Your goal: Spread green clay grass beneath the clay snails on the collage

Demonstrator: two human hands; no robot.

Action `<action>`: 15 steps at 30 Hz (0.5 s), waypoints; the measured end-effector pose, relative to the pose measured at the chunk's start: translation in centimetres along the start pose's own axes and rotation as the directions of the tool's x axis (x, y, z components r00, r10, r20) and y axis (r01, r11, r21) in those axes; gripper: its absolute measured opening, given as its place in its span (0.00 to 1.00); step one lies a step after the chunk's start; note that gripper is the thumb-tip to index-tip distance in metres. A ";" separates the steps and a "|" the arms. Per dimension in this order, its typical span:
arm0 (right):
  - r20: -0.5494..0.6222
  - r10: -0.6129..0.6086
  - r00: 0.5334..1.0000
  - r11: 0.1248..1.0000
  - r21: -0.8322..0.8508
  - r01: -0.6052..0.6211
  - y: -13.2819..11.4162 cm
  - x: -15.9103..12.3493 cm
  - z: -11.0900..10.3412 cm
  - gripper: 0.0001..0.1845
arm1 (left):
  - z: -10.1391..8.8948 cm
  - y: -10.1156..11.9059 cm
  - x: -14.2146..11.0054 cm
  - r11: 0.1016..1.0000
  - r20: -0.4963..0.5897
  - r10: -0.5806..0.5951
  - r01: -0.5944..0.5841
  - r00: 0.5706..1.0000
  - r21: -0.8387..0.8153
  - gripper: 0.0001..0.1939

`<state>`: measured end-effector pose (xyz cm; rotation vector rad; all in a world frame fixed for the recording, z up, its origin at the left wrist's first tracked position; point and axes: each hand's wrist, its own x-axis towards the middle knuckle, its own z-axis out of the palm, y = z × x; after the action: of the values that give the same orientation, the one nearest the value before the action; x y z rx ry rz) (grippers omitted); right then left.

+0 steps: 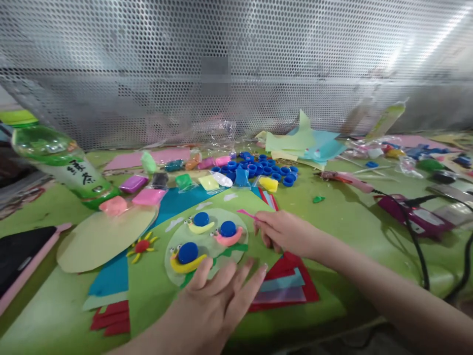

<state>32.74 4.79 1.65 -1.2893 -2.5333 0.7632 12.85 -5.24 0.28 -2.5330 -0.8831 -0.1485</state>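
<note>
My left hand (pixel 216 298) lies flat with fingers spread on the green paper (pixel 155 296), just below a pale disc (pixel 207 244) that carries three clay snails with blue bottle-cap shells (pixel 188 252). My right hand (pixel 283 230) is to the right of the disc, fingers closed on a thin pink tool (pixel 247 213) whose tip points left toward the pink snail (pixel 228 232). A small red and yellow clay sun (pixel 142 245) sits left of the disc.
A green tea bottle (pixel 61 160) leans at the left. Clay packets (pixel 150 196) and several blue bottle caps (pixel 258 167) lie behind. Coloured paper sheets (pixel 303 143), a glue gun (pixel 414 217) with black cable and a dark tablet (pixel 22 256) surround the work.
</note>
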 end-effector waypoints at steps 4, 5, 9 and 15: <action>-0.008 -0.001 1.000 1.000 0.007 0.001 0.4 0.2 0.3 0.14 | 1.1 0.7 0.4 0.997 0.078 -0.080 0.079 0.994 0.016 0.37; -0.004 0.001 1.000 1.000 0.013 -0.001 0.6 0.1 0.4 0.14 | 1.4 0.8 0.5 0.996 0.080 -0.086 0.084 0.993 0.026 0.37; 0.054 0.002 0.999 0.998 0.057 -0.005 1.5 0.0 0.4 0.14 | 2.3 0.7 0.5 0.997 0.024 -0.073 0.073 0.997 0.001 0.33; 0.067 0.026 0.997 0.998 0.053 -0.029 2.0 0.2 0.6 0.13 | 2.2 0.1 0.6 0.998 0.014 -0.057 0.056 0.998 0.031 0.29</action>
<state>33.78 5.66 0.10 -1.3052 -2.5321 0.8883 13.34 -3.97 -1.61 -2.4856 -0.9562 -0.1328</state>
